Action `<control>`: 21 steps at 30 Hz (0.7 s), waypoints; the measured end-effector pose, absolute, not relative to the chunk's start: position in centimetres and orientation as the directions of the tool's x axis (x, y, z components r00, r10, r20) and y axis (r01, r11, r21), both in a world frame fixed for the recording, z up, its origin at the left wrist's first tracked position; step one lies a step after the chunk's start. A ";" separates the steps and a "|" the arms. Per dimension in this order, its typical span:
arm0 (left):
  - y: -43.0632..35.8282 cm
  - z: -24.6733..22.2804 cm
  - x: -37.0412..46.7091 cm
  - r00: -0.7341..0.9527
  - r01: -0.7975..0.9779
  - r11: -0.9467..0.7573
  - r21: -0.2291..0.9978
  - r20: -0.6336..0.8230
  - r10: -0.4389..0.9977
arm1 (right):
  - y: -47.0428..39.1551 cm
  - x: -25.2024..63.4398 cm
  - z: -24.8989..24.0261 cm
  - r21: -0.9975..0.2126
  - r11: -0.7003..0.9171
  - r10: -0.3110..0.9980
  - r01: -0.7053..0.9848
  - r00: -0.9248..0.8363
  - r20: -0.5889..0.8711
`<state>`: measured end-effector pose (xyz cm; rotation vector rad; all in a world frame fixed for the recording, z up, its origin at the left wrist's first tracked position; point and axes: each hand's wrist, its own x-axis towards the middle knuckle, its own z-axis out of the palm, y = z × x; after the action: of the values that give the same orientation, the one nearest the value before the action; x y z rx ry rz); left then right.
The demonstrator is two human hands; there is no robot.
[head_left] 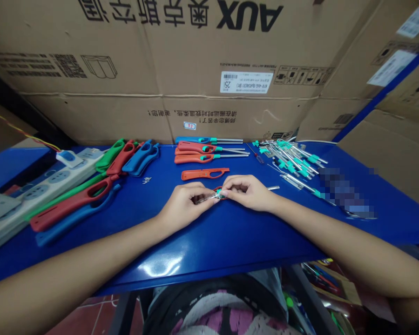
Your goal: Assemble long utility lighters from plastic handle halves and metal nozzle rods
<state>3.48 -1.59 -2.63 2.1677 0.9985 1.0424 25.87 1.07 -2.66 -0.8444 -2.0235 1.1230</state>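
Note:
Close to the middle of the table, my left hand (188, 204) is closed on the clear end of a lighter insert (206, 197). My right hand (248, 192) pinches the insert's teal part. Beyond my right hand a metal tube (274, 188) sticks out. Red edges, apparently of a handle shell, show around the teal part, mostly covered by my fingers. Just behind my hands lies an orange handle half (204, 174). Further back are several lighters with metal tubes, among them an orange lighter (192, 158) and a blue lighter (190, 139).
Red, green and blue handle shells (73, 204) lie at the left beside a white power strip (38, 190). Small screws (146, 180) lie nearby. At the right are a screwdriver (259, 158) and a pile of teal-and-metal inserts (289, 158). A large cardboard box (143, 70) stands behind.

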 end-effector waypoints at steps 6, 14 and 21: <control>-1.6 -1.9 2.5 0.478 0.408 -0.646 0.644 0.453 0.753 | 1.4 26.4 -2.3 -0.892 0.409 0.786 0.194 -0.571 0.236; -0.4 -1.9 1.3 0.539 0.520 -0.687 0.508 0.428 0.725 | 1.7 26.8 -2.1 -0.936 0.287 0.842 0.204 -0.520 0.145; -0.2 -2.1 1.5 0.549 0.543 -0.684 0.487 0.410 0.728 | 1.7 26.8 -2.3 -0.913 0.329 0.842 0.239 -0.512 0.169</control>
<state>1.47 -0.22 -2.08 2.4846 1.0513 0.8654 26.77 1.72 -2.26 -0.9489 -1.9411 1.1763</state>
